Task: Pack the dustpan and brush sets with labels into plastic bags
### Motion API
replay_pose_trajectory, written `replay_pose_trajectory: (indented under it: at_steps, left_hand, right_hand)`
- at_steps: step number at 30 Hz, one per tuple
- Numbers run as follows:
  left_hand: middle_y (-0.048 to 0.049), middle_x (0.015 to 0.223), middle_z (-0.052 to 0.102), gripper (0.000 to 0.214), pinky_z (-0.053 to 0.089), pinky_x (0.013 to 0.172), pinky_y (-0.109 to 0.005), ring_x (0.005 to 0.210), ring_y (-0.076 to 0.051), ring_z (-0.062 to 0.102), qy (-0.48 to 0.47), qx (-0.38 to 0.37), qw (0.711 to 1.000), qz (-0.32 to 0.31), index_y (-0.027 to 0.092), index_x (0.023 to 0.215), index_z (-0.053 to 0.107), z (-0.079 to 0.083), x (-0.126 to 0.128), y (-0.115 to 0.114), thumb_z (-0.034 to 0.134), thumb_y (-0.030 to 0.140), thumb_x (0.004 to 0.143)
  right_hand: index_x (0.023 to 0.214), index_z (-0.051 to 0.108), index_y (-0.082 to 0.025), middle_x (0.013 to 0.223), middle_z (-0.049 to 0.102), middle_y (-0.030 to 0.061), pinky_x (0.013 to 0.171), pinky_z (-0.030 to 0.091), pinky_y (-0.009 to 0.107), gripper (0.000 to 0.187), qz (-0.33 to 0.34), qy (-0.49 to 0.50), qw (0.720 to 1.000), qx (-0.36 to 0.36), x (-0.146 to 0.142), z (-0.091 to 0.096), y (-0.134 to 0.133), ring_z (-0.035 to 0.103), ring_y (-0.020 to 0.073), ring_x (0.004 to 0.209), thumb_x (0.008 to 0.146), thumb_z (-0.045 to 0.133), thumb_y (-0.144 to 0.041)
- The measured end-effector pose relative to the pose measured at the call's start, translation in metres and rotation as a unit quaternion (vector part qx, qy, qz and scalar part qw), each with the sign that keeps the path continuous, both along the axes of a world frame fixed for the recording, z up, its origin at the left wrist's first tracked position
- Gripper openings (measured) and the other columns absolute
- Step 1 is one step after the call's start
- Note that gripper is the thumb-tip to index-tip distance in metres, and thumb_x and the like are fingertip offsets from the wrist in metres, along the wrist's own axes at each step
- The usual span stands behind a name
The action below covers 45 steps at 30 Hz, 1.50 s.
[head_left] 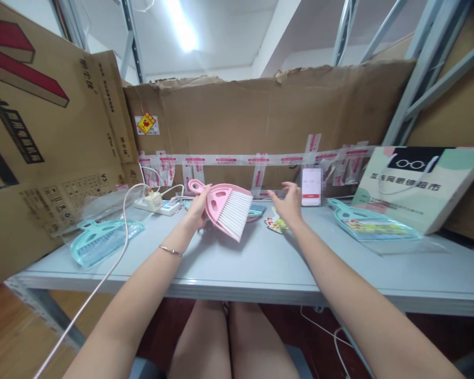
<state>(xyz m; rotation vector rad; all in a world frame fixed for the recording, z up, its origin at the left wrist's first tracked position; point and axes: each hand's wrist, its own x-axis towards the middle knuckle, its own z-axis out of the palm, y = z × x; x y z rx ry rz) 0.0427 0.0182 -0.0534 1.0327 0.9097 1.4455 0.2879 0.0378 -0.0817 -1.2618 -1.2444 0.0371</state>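
My left hand (198, 209) grips a pink mini brush with white bristles (227, 207), lifted a little above the grey table (260, 263) and tilted, bristles pointing down to the right. My right hand (287, 202) hovers open, fingers spread, just right of the brush, above a small colourful printed card (275, 225). A teal item (256, 212) lies on the table behind the brush, partly hidden by it. A phone (312, 186) with a lit screen leans upright against the cardboard wall, close to my right fingertips.
A teal dustpan set in clear wrap (102, 238) lies at the left, another (369, 223) at the right. A white power strip (158, 204) with cables sits at the back left. Cardboard walls (260, 116) enclose the table. A printed board (422, 184) leans at the right.
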Motion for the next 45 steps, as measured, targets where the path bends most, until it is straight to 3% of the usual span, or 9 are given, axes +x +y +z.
replay_pose_trajectory:
  at_steps: [4,16,22,26,32,36,39,42,45]
  left_hand:
    - [-0.0059,0.107,0.066,0.049,0.053,0.073,-0.028,0.088,-0.018,0.065,0.011,0.07,0.996,-0.055,0.027,0.124,0.051,0.001,0.014,-0.012,0.061,0.043,0.078]
    - [-0.0077,0.112,0.065,0.05,0.054,0.067,-0.028,0.09,-0.022,0.065,0.103,0.144,0.956,-0.233,0.025,0.104,0.063,0.02,-0.003,-0.038,0.078,0.042,0.059]
    - [-0.0121,0.113,0.065,0.035,0.046,0.093,-0.037,0.113,-0.03,0.055,0.126,0.287,0.943,-0.112,0.016,0.08,0.07,0.032,0.007,-0.045,0.079,0.04,0.056]
    - [-0.01,0.103,0.069,0.029,0.047,0.091,-0.038,0.109,-0.03,0.057,0.123,0.305,0.942,-0.058,0.016,0.074,0.07,0.036,0.014,-0.051,0.081,0.035,0.055]
    - [-0.0094,0.103,0.069,0.03,0.049,0.081,-0.032,0.095,-0.023,0.063,0.129,0.345,0.925,0.098,0.017,0.082,0.069,0.042,-0.035,-0.035,0.073,0.042,0.065]
    - [-0.0062,0.094,0.066,0.032,0.047,0.079,-0.027,0.093,-0.02,0.06,0.189,0.383,0.865,0.262,0.018,0.083,0.065,0.039,-0.052,-0.026,0.072,0.044,0.066]
    - [-0.0048,0.088,0.062,0.03,0.043,0.086,-0.03,0.094,-0.021,0.056,0.321,0.382,0.79,0.356,0.019,0.075,0.059,0.028,-0.046,-0.019,0.073,0.043,0.066]
    - [-0.0051,0.083,0.058,0.032,0.041,0.084,-0.033,0.09,-0.023,0.054,0.472,0.344,0.723,0.367,0.019,0.071,0.053,0.015,-0.039,-0.009,0.073,0.044,0.066]
    - [-0.0071,0.089,0.058,0.026,0.042,0.08,-0.032,0.092,-0.023,0.053,0.572,0.315,0.695,0.301,0.018,0.076,0.053,0.004,-0.039,0.002,0.068,0.04,0.073]
  right_hand:
    - [0.085,0.06,-0.023,0.093,0.051,0.0052,0.091,0.038,0.043,0.024,0.212,-0.148,0.964,0.056,-0.052,0.004,-0.019,0.051,0.0232,0.094,0.072,0.065,-0.043]
    - [0.077,0.062,-0.022,0.09,0.042,0.0034,0.093,0.04,0.041,0.027,0.338,-0.17,0.922,0.079,-0.06,0.03,-0.044,0.05,0.0213,0.097,0.071,0.067,-0.047]
    - [0.081,0.06,-0.022,0.092,0.047,0.0057,0.088,0.042,0.042,0.019,0.317,-0.202,0.921,0.098,-0.058,0.042,-0.05,0.048,0.0225,0.095,0.073,0.066,-0.039]
    - [0.079,0.059,-0.021,0.089,0.047,0.0048,0.085,0.044,0.041,0.015,0.314,-0.228,0.912,0.131,-0.058,0.052,-0.052,0.051,0.0211,0.089,0.07,0.066,-0.03]
    - [0.075,0.06,-0.021,0.091,0.052,0.0046,0.082,0.047,0.038,0.011,0.294,-0.206,0.92,0.156,-0.027,0.076,-0.05,0.054,0.0204,0.091,0.066,0.065,-0.019]
    - [0.078,0.064,-0.021,0.095,0.054,0.0059,0.086,0.044,0.037,0.01,0.277,-0.267,0.913,0.138,-0.011,0.076,-0.024,0.053,0.0205,0.093,0.068,0.062,-0.017]
    - [0.078,0.066,-0.019,0.102,0.056,0.0083,0.079,0.044,0.033,0.012,0.316,-0.416,0.851,0.061,-0.016,0.057,0.005,0.053,0.0195,0.089,0.074,0.055,-0.017]
    - [0.081,0.067,-0.017,0.1,0.059,0.0095,0.069,0.04,0.027,0.019,0.297,-0.533,0.793,-0.006,-0.024,0.03,0.03,0.051,0.0168,0.081,0.077,0.049,-0.012]
    - [0.076,0.068,-0.018,0.087,0.063,0.0058,0.059,0.035,0.022,0.019,0.283,-0.549,0.786,-0.025,-0.028,0.006,0.047,0.049,0.0128,0.069,0.073,0.052,-0.008]
